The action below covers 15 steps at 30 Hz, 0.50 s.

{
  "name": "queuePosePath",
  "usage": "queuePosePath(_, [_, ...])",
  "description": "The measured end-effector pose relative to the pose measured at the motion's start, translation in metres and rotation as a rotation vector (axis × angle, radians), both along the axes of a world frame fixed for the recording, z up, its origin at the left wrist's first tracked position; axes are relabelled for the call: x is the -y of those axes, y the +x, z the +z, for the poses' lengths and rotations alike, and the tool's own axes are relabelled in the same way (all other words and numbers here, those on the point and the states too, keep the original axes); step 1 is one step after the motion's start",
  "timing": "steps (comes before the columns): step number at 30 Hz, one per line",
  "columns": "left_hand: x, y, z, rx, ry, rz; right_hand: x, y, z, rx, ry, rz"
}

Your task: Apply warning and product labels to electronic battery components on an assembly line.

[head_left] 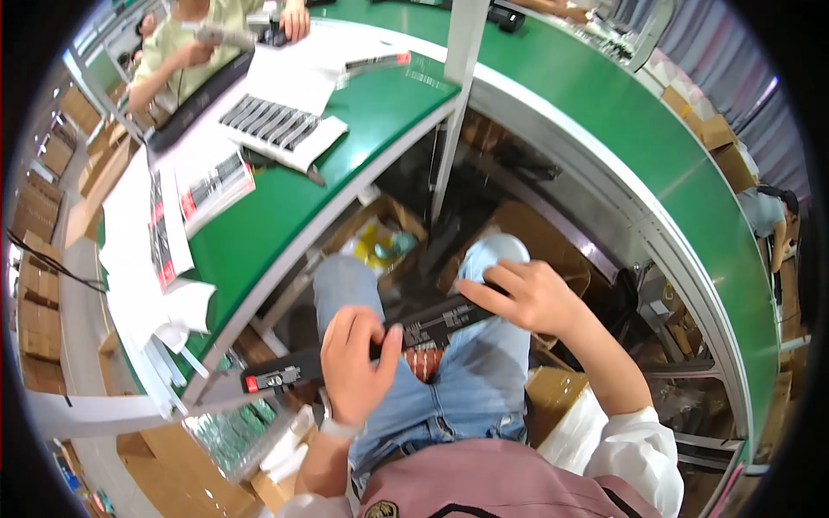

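Observation:
A long flat black bar [436,321] with white print lies slantwise over my lap, and a red, white and black label marks its left end. My left hand [356,358] is closed around it left of its middle, thumb along the upper face. Near the right end, my right hand [531,298] grips it, with the fingers curled over the edge. What my fingertips do underneath is hidden. My jeans-clad knees [345,285] are just below and beyond the bar.
On the green table [371,129] lie a label sheet [272,125], a stack of red-and-black labels [216,186] and white paper. Across it a person holds a grey handheld device [223,35] near another black bar [203,99]. Open cardboard boxes [380,216] stand under the table.

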<state>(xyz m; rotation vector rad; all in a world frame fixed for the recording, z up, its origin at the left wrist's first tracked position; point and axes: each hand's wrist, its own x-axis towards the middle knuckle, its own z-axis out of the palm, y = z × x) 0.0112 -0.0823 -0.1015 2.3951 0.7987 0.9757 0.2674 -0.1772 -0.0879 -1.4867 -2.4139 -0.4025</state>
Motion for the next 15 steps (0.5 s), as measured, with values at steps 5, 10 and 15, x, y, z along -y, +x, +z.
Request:
queuePosePath(5, [0.034, -0.05, 0.033, 0.24, 0.245, 0.001, 0.111, 0.067, 0.026, -0.509, -0.057, -0.591])
queuePosePath(10, [0.029, -0.051, 0.012, 0.443, 0.034, -0.167, 0.238, 0.123, 0.019, -0.808, 0.331, -1.129])
queuePosePath(15, [0.033, -0.027, -0.02, 0.343, -0.36, -0.236, 0.248, 0.264, 0.02, -1.425, 0.317, -1.145])
